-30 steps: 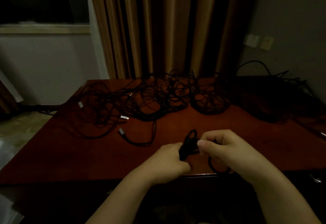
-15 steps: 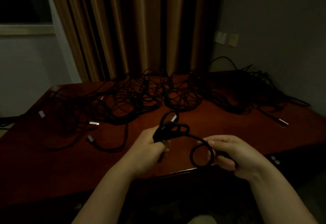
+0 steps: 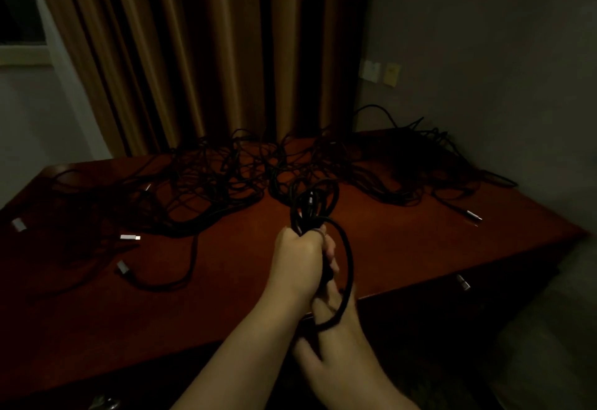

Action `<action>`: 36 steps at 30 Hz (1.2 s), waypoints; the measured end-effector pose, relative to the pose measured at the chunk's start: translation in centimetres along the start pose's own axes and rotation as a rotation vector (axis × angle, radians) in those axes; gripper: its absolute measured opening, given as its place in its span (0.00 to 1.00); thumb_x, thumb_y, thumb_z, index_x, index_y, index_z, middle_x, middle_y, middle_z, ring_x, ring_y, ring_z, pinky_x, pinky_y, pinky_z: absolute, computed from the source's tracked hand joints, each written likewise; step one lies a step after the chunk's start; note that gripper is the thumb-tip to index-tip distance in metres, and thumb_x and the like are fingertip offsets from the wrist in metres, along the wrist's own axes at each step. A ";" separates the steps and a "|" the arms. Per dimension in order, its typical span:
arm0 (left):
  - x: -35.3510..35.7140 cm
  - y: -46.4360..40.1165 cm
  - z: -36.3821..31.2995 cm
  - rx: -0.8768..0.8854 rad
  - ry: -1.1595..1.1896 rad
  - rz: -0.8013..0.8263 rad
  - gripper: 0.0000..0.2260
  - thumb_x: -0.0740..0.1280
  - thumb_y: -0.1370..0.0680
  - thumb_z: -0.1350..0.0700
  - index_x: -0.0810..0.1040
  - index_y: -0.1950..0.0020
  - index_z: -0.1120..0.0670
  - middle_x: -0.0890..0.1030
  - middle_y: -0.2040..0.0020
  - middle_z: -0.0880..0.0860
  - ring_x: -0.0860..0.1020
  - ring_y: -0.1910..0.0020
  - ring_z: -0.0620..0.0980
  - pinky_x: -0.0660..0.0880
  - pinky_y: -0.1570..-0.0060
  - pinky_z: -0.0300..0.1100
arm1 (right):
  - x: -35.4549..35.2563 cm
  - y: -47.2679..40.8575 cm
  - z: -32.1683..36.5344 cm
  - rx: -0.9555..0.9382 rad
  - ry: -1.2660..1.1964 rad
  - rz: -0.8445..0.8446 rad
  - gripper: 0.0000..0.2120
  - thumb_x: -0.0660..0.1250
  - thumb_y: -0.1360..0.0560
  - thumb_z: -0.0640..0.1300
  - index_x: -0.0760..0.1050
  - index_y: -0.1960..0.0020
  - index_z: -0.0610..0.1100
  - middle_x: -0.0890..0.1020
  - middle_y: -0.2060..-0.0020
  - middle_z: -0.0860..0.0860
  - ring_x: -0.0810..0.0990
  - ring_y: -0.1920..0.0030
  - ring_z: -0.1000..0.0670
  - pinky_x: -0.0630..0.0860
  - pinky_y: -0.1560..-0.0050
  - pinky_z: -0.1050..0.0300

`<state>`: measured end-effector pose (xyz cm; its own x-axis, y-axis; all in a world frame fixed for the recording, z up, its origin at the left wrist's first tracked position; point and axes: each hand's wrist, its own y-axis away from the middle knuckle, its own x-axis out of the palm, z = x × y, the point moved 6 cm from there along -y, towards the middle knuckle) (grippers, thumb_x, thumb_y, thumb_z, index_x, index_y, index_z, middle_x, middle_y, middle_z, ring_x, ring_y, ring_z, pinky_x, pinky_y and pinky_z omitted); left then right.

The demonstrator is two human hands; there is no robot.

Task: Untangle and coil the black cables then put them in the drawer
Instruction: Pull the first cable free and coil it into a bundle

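Place: dim bedroom or hotel-like room.
Window side: long tan curtains (image 3: 206, 54) beside a pale window sill (image 3: 22, 59).
Furniture: glossy reddish wooden worktop (image 3: 403, 241).
Wall: grey, with switch plates (image 3: 381, 73).

Dim room, little light. Dark reddish wooden surface (image 3: 371, 241) across the middle, glossy, its right corner toward 3 o'clock. Behind it at 12 o'clock, long tan curtain (image 3: 200, 54) in heavy folds, dark gaps between them. At 2 o'clock, plain grey wall (image 3: 484, 38) with two small pale wall plates (image 3: 381, 72) side by side. At 10 o'clock, window (image 3: 19, 15) with pale sill, light wall beneath. Metal handle (image 3: 462, 282) under the front edge at 4 o'clock.
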<state>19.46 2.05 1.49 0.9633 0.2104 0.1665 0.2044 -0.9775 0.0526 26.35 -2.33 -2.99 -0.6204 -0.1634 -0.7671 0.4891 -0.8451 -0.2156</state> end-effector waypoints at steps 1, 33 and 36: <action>0.2 -0.1 0.2 -0.015 0.052 -0.022 0.20 0.54 0.24 0.69 0.72 0.72 0.53 0.70 0.78 0.49 0.68 0.77 0.48 0.67 0.72 0.40 | -0.5 0.3 -0.1 0.028 -0.127 0.031 0.31 0.58 0.20 0.46 0.43 0.26 0.60 0.38 0.36 0.73 0.25 0.48 0.82 0.31 0.35 0.73; -4.5 2.1 -0.5 -0.004 0.042 0.091 0.09 0.54 0.28 0.71 0.68 0.61 0.58 0.71 0.71 0.52 0.70 0.76 0.48 0.70 0.73 0.38 | -3.9 -3.3 -0.5 0.163 -0.505 -0.209 0.18 0.56 0.21 0.50 0.76 0.60 0.40 0.78 0.66 0.41 0.75 0.64 0.41 0.73 0.61 0.42; -6.5 2.8 -0.8 0.001 -0.006 0.058 0.05 0.62 0.31 0.65 0.75 0.64 0.57 0.73 0.72 0.52 0.72 0.71 0.48 0.69 0.65 0.42 | -1.3 -3.9 0.9 0.168 -0.508 -0.050 0.18 0.56 0.20 0.50 0.79 0.57 0.41 0.80 0.58 0.37 0.78 0.53 0.38 0.74 0.50 0.38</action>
<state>13.67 -1.99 1.31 0.9745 0.1537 0.1635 0.1488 -0.9880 0.0419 24.66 0.69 -0.61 -0.8791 -0.3117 -0.3607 0.3728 -0.9210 -0.1127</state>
